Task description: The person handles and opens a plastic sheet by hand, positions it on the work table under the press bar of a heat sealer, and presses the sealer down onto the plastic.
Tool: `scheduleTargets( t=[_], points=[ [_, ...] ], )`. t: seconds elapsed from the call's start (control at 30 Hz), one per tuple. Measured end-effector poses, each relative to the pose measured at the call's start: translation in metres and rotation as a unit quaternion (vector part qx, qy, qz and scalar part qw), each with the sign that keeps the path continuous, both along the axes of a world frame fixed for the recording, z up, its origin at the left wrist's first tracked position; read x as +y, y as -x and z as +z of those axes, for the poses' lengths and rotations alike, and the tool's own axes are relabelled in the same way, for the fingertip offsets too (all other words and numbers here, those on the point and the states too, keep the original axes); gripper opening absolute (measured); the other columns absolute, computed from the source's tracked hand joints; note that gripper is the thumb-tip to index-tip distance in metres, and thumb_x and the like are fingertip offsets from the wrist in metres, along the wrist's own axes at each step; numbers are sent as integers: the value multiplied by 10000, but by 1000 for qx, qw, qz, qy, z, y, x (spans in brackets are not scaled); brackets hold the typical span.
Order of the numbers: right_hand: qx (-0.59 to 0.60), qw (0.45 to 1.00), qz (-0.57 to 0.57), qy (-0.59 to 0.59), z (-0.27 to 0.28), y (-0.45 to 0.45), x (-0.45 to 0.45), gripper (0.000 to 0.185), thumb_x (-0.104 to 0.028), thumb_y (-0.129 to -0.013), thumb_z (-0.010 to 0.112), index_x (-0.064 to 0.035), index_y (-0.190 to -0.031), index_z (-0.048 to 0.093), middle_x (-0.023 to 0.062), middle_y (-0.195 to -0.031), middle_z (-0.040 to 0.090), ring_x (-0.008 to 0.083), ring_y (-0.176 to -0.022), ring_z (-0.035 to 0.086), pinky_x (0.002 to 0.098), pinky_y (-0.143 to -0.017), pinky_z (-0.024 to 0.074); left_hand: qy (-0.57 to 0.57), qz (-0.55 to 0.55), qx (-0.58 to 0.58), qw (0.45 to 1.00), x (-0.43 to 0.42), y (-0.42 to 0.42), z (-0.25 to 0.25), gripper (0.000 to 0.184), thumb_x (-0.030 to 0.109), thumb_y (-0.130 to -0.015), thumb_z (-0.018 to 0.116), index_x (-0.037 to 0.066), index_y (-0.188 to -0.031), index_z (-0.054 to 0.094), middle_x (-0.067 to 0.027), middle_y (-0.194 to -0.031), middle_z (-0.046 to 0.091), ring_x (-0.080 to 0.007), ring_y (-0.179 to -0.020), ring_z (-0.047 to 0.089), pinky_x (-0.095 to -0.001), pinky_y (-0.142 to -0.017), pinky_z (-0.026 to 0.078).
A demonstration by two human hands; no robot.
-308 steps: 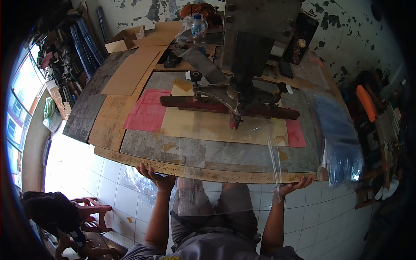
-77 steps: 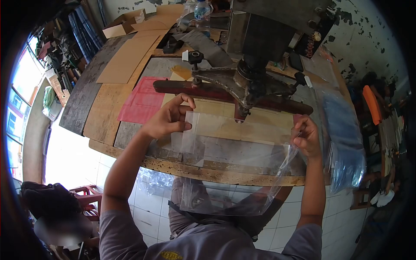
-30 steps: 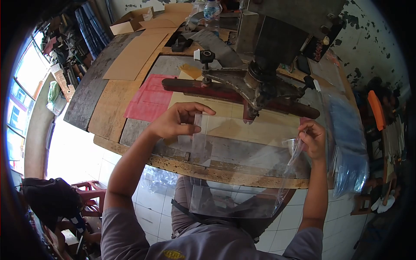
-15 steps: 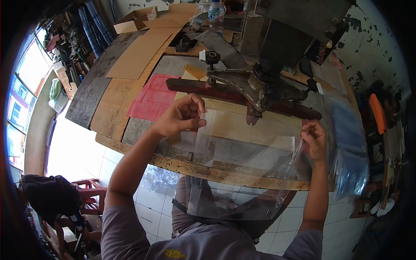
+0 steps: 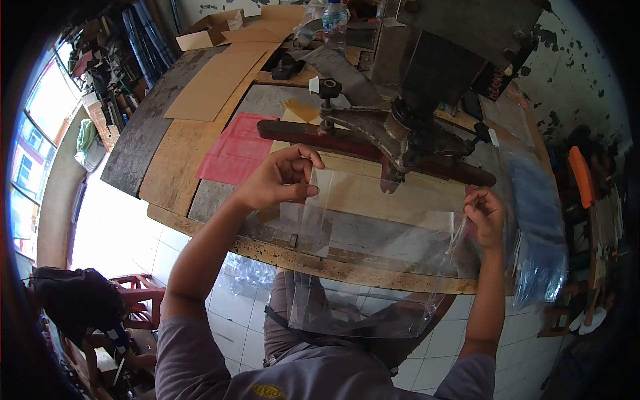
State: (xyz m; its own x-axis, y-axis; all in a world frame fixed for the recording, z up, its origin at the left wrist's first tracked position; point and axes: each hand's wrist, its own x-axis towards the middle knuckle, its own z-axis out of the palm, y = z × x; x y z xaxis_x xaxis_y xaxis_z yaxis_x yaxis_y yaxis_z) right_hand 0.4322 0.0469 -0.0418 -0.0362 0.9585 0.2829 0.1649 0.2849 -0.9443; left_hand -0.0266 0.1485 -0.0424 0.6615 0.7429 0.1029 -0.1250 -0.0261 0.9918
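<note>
A clear plastic sheet (image 5: 373, 247) stretches between my hands and hangs over the front edge of the workbench (image 5: 333, 267) above my lap. My left hand (image 5: 285, 179), fingers curled, is at its upper left corner. My right hand (image 5: 485, 213) pinches its upper right side, where the film is creased. Just beyond the sheet is the dark red bar (image 5: 333, 138) of a press machine (image 5: 407, 133). A pale yellowish sheet (image 5: 400, 200) lies under the bar, seen partly through the plastic.
A pink-red sheet (image 5: 233, 150) lies left of the press. Cardboard pieces (image 5: 210, 87) and a water bottle (image 5: 334, 23) are farther back. Bluish clear plastic sheets (image 5: 539, 227) hang over the bench's right edge. A red stool (image 5: 143, 293) is on the floor at left.
My left hand's fingertips have shifted very slightly to the right at the sheet's corner. The right hand and the sheet look almost the same.
</note>
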Motion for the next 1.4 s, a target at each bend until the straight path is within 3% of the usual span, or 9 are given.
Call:
scheduleTargets(
  t=[0.53, 0.83, 1.1, 1.3, 1.4],
  points=[
    [10, 1000, -8, -6, 0, 0, 0, 184, -59, -869, 709, -7, -1032, 642, 5, -877, 629, 60, -754, 600, 223, -715, 482, -3, -3, 12, 1000, -1, 0, 2, 425, -30, -852, 760, 49, -1216, 555, 20, -794, 622, -54, -678, 642, -212, -631, 502],
    [104, 993, 48, -9, -8, -12, 0, 321, -156, -829, 798, -31, -1053, 604, 14, -832, 663, 65, -660, 613, 216, -580, 485, -2, -11, 2, 1000, 0, -1, 1, 412, -23, -870, 761, 48, -1216, 549, 11, -791, 617, -61, -665, 639, -220, -630, 490],
    [118, 991, 66, 6, -10, -13, 1, 399, -244, -827, 862, -36, -1052, 607, 18, -834, 672, 83, -685, 644, 231, -603, 506, -28, 4, 39, 999, 1, -2, -1, 411, 0, -882, 768, 58, -1219, 540, 10, -786, 612, -68, -677, 639, -238, -651, 480],
    [122, 989, 85, 22, -6, -10, 3, 376, -229, -857, 843, -29, -1080, 615, 23, -892, 652, 98, -746, 655, 243, -628, 520, -18, -5, 51, 999, 3, -1, -1, 416, -3, -867, 774, 84, -1199, 538, 13, -905, 631, -39, -661, 614, -195, -617, 453],
    [118, 989, 86, 24, -6, -6, 3, 298, -178, -887, 795, -30, -1080, 623, 19, -888, 644, 96, -758, 644, 252, -627, 523, -76, 26, 116, 990, -1, -2, 0, 427, 16, -867, 787, 79, -1224, 559, -19, -995, 653, -78, -815, 674, -236, -716, 495]
  ],
)
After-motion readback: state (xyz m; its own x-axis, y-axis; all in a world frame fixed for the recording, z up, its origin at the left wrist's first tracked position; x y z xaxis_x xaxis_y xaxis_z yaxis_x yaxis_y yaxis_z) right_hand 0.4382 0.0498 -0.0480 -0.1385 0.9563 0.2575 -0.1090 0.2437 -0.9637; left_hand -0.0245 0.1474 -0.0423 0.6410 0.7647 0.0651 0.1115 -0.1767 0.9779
